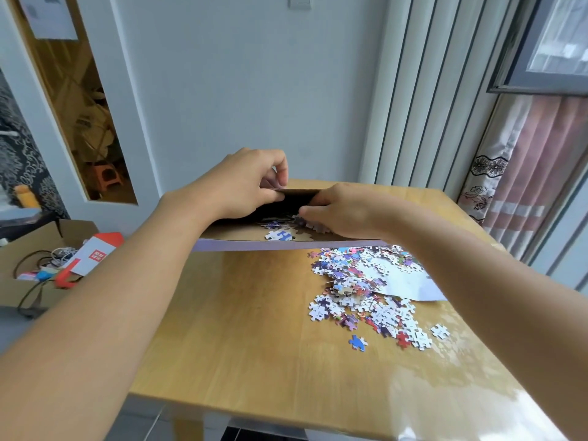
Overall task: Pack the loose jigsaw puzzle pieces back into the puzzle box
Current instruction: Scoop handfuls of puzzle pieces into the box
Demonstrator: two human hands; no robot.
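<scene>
- At the far left, on the floor beside the worktop [254, 329], an open cardboard carton [19, 259] holds tangled cables and a white-and-red package [95, 254]; the package carries a small red square logo with white characters, too small to read.
- The left hand [241, 183] reaches to the far end of the puzzle box [286, 245]; its fingers [273, 194] are pinched narrow on the raised upper flap of the box, holding the opening apart.
- The puzzle box lies at the far side of the wooden worktop, its mouth toward the camera, with a lavender front edge and a plain brown inside. No writing on the box can be read from here.
- Inside the mouth, a few puzzle pieces [280, 234] rest on the brown floor of the box, one showing blue marks on white.
- The right hand [343, 211] is at the box opening, knuckles up, its fingers [307, 213] curled close together just above the pieces inside; whether they grip any piece cannot be told, as the fingertips are partly hidden.
- To the right and nearer the camera, the loose pile of pieces [366, 291] spreads over the worktop, many white-backed, others purple, blue and red, well apart from both hands.
- A white sheet [410, 281] lies partly under that pile.
- A lone blue piece [358, 342] sits at the pile's near edge.
</scene>
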